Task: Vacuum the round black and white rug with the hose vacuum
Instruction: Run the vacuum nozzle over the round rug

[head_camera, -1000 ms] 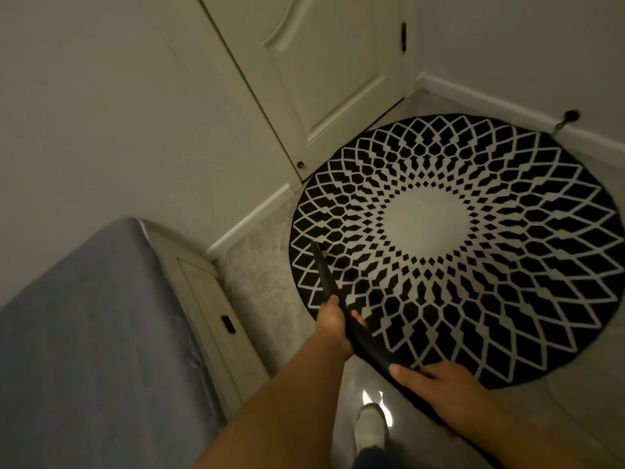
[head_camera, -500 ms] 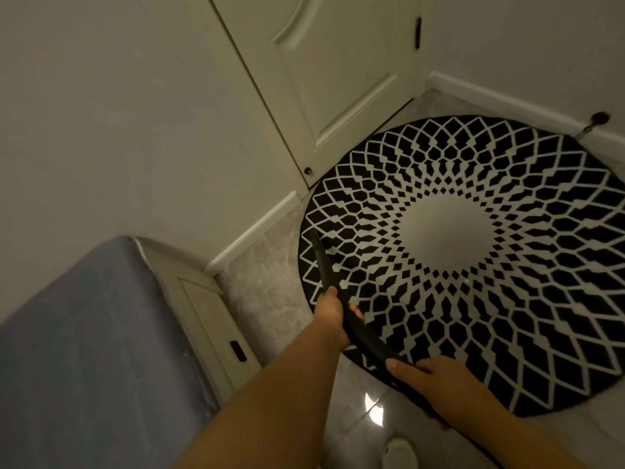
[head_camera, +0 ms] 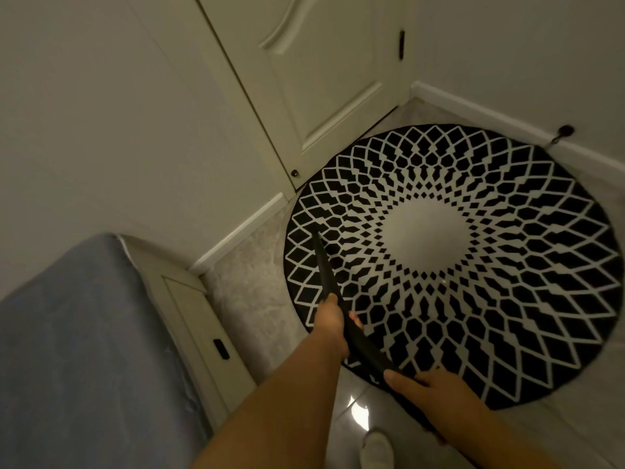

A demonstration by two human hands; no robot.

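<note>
- Rug (head_camera: 507, 299): round, black with a white lattice pattern and a plain white centre, lying flat on the pale floor (head_camera: 250, 265) and filling the right half of the frame; its upper left edge lies near the foot of the door.
- Vacuum nozzle (head_camera: 324, 275): slim black tube running from the lower centre of the frame up and to the left; its narrow tip sits on the rug's left part, near the rim.
- Left hand (head_camera: 333, 324): centre of the frame, fingers curled round the nozzle at its middle, one fingertip showing on the far side of the tube.
- Right hand (head_camera: 436, 397): lower right of centre, gripping the wider rear part of the tube, thumb laid along the top; the other fingers are hidden beneath, so their spread cannot be told.
- Door (head_camera: 314, 79): cream, panelled, closed, at upper centre, with a dark hinge on its right edge.
- Bed (head_camera: 67, 350): grey-blue cover on a cream frame, lower left of the frame.
- Skirting board (head_camera: 240, 228): white, along the wall between bed and door.
- Shoe (head_camera: 377, 450): pale, at the bottom edge, just below a bright reflection on the glossy floor.
</note>
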